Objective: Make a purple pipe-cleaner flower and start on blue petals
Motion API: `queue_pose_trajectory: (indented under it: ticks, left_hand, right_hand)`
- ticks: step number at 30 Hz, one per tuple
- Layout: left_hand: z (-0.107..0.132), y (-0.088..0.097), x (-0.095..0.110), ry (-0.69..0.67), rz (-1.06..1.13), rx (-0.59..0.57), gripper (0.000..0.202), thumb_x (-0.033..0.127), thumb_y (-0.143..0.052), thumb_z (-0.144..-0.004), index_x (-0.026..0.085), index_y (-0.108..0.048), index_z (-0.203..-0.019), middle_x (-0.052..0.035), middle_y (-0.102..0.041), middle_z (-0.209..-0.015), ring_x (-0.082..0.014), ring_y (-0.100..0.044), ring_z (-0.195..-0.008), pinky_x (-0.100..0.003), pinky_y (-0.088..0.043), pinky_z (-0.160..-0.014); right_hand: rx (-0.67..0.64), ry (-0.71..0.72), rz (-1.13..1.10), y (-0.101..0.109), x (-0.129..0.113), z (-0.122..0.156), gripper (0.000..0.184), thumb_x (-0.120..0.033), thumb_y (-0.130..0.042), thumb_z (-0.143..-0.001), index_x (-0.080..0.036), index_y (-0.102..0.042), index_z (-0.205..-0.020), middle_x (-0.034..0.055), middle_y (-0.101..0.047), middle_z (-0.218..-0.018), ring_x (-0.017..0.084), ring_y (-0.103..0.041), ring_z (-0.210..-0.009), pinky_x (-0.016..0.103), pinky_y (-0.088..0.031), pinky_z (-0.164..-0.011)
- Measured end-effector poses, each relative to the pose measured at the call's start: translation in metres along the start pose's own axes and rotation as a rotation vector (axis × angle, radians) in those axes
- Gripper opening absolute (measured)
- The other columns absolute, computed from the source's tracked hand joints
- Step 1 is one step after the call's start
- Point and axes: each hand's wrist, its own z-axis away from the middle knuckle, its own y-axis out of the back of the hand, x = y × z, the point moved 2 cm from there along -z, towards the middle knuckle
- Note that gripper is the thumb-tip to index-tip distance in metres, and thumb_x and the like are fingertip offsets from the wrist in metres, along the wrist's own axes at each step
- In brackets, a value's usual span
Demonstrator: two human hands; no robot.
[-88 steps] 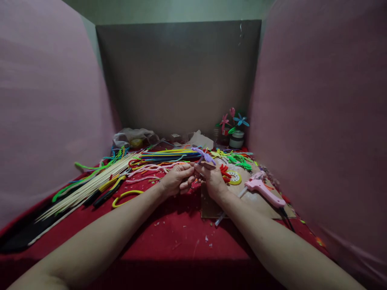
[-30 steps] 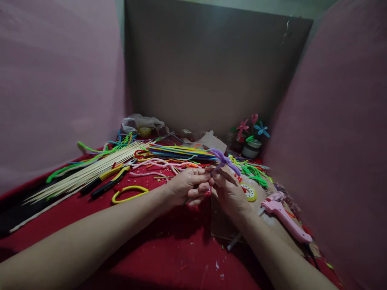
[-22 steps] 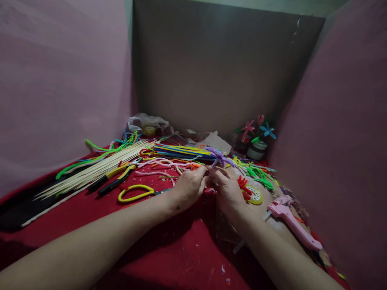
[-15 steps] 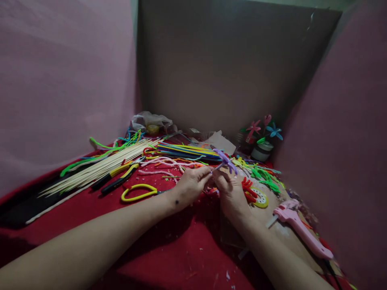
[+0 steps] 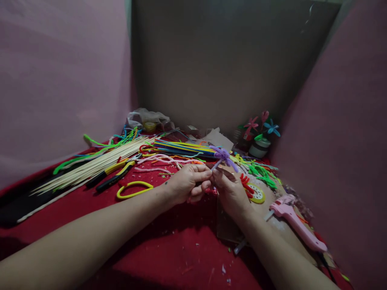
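Observation:
A purple pipe-cleaner flower (image 5: pixel 223 154) with a thin stem is held up over the middle of the table. My left hand (image 5: pixel 195 182) pinches the stem from the left, its fingers curled. From the other side my right hand (image 5: pixel 231 191) closes on the stem just below the petals; its fingertips are partly hidden. The two hands nearly meet. By my left wrist lies a yellow-handled tool (image 5: pixel 134 190), partly covered by the forearm. Red pipe-cleaner loops (image 5: pixel 247 186) and a yellow-rimmed white disc (image 5: pixel 257 194) lie just right of my right hand.
Bamboo sticks (image 5: pixel 90 166) and black-and-yellow pliers (image 5: pixel 116 176) lie at left. Bundled pipe cleaners (image 5: pixel 184 148) stretch behind the hands, green ones (image 5: pixel 261 175) to the right. A pink glue gun (image 5: pixel 298 221) rests on cardboard. Finished flowers stand in a small pot (image 5: pixel 259 148) at back right.
The purple flower has turned in my fingers, its petals now facing differently. My left hand's lower fingers have shifted. The whole view has moved slightly.

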Motion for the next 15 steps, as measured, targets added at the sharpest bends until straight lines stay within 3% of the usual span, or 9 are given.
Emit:
queue_pose_trajectory:
  ticks: [4,7,12,15]
  left_hand:
    - [-0.0015,0.0019,-0.0009,0.045,0.081,-0.058,0.017,0.028,-0.055,-0.081,0.014,-0.052,-0.073,0.0087,-0.043,-0.045,-0.0004,-0.020,-0.026,-0.013,-0.029,-0.024]
    - [-0.0007,0.0005,0.0005,0.044,0.040,-0.059,0.019,0.030,-0.053,-0.082,0.013,-0.052,-0.073,0.0081,-0.044,-0.046,-0.0008,-0.022,-0.026,-0.015,-0.029,-0.025]
    - [0.0022,-0.0057,0.0054,-0.025,-0.342,0.043,0.026,0.036,-0.050,-0.083,0.014,-0.051,-0.071,0.0047,-0.050,-0.050,-0.0035,-0.040,-0.031,-0.015,-0.031,-0.030]
    - [0.0025,-0.0079,0.0047,-0.062,-0.605,0.125,0.021,0.034,-0.048,-0.084,0.015,-0.050,-0.074,0.0054,-0.049,-0.050,-0.0056,-0.044,-0.034,-0.016,-0.030,-0.032]
  right_hand:
    - [-0.036,-0.041,-0.119,-0.0023,0.0002,-0.0014,0.019,-0.028,-0.064,-0.075,-0.021,-0.069,-0.092,-0.0027,-0.057,-0.063,0.010,-0.051,-0.058,0.025,-0.042,-0.058]
    - [-0.012,-0.012,-0.099,-0.0015,-0.0010,-0.0015,0.017,-0.026,-0.065,-0.074,-0.020,-0.070,-0.089,-0.0028,-0.057,-0.061,0.009,-0.050,-0.056,0.024,-0.042,-0.058]
    - [0.042,-0.044,-0.065,0.0032,0.0027,-0.0015,0.019,-0.031,-0.064,-0.074,-0.020,-0.070,-0.088,0.0000,-0.063,-0.064,0.011,-0.052,-0.053,0.025,-0.042,-0.051]
    - [0.085,-0.036,-0.036,0.0047,0.0045,-0.0017,0.022,-0.033,-0.063,-0.074,-0.020,-0.070,-0.090,0.0000,-0.064,-0.064,0.011,-0.050,-0.050,0.026,-0.040,-0.049]
